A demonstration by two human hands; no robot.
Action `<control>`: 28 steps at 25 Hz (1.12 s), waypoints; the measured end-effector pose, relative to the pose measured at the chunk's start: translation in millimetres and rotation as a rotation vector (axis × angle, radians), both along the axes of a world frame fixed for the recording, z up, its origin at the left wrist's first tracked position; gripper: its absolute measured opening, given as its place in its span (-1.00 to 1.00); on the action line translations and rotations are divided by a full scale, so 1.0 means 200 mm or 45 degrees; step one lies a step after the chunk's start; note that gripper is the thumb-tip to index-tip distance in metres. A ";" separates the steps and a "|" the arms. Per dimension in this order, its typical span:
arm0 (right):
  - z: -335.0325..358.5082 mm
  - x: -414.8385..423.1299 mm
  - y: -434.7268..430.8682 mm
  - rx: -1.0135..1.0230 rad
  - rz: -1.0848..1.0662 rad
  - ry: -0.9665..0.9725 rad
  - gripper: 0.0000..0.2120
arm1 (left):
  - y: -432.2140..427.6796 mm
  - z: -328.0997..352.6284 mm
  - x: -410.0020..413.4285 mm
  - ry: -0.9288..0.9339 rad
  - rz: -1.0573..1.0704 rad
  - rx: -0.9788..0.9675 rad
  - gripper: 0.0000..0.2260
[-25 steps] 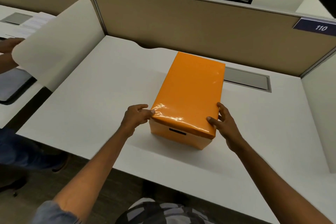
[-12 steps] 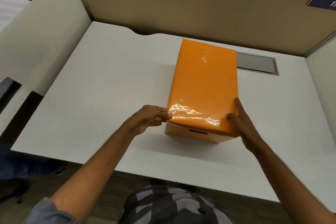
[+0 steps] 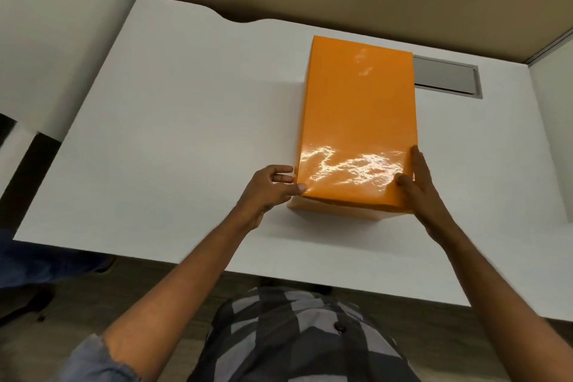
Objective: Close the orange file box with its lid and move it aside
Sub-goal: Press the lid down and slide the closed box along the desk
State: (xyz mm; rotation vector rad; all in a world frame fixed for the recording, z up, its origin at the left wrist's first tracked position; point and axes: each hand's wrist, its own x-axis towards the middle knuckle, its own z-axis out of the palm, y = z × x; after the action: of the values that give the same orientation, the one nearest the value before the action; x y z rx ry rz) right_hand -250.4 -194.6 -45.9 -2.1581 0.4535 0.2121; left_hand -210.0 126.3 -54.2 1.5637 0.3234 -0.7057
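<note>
Hands (image 3: 266, 189) flanking lidded box (image 3: 356, 121) (near corners) —

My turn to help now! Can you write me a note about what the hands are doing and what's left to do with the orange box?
Left hand: fingertips on the lid's near left corner.
Right hand: flat against the lid's near right edge.
The orange box sits on the white desk, its lid on top, beside the grey hatch.
Done: the lid is on.
Left: check that it is pressed down, then move the box aside.
</note>
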 end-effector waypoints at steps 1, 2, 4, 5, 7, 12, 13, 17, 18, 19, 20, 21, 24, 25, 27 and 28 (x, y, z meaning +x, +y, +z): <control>-0.02 -0.01 0.01 -0.083 0.040 -0.041 -0.30 | -0.01 0.00 0.00 -0.011 -0.012 0.006 -0.41; -0.03 -0.02 0.01 -0.155 0.067 -0.060 -0.31 | -0.01 0.00 0.02 -0.015 -0.043 0.022 -0.36; -0.04 -0.01 0.01 -0.213 0.112 -0.031 -0.30 | -0.03 0.00 0.07 -0.059 -0.155 0.089 -0.22; -0.04 -0.01 0.00 -0.258 0.140 -0.018 -0.27 | -0.06 0.01 0.10 -0.127 -0.217 0.145 -0.17; -0.03 0.03 -0.01 -0.437 0.164 -0.040 -0.22 | -0.13 0.04 0.15 -0.365 -0.251 0.317 -0.15; -0.01 0.23 0.07 -0.760 0.324 -0.143 -0.22 | -0.38 0.07 0.26 -1.131 -0.545 0.837 -0.33; -0.03 0.24 0.07 -0.783 0.372 -0.140 -0.22 | -0.42 0.05 0.28 -1.175 -0.612 0.897 -0.35; -0.13 0.23 0.09 -0.865 0.411 -0.137 -0.25 | -0.46 -0.07 0.29 -1.238 -0.749 1.083 -0.40; -0.13 0.23 0.09 -0.876 0.407 -0.138 -0.25 | -0.46 -0.09 0.29 -1.252 -0.748 1.115 -0.40; -0.13 0.23 0.09 -0.877 0.407 -0.136 -0.26 | -0.46 -0.10 0.28 -1.257 -0.736 1.128 -0.40; -0.12 0.24 0.09 -0.872 0.405 -0.135 -0.26 | -0.47 -0.10 0.29 -1.257 -0.725 1.129 -0.41; -0.11 0.24 0.09 -0.866 0.391 -0.139 -0.27 | -0.48 -0.09 0.29 -1.260 -0.707 1.129 -0.42; -0.05 0.34 0.07 -0.792 0.276 -0.168 -0.32 | -0.50 -0.03 0.42 -1.306 -0.631 1.164 -0.47; -0.02 0.41 0.05 -0.760 0.259 -0.177 -0.31 | -0.52 0.00 0.50 -1.325 -0.607 1.164 -0.47; 0.02 0.60 -0.02 -0.730 0.288 -0.198 -0.27 | -0.56 0.03 0.70 -1.347 -0.608 1.139 -0.45; 0.03 0.70 -0.07 -0.723 0.303 -0.205 -0.26 | -0.59 0.04 0.81 -1.345 -0.632 1.136 -0.44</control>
State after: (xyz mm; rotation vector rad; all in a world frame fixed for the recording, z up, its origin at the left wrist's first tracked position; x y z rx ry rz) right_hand -109.5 -207.6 -39.2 -2.7631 0.1709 0.0381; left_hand -48.5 8.5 -46.3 2.6681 -0.6548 0.0370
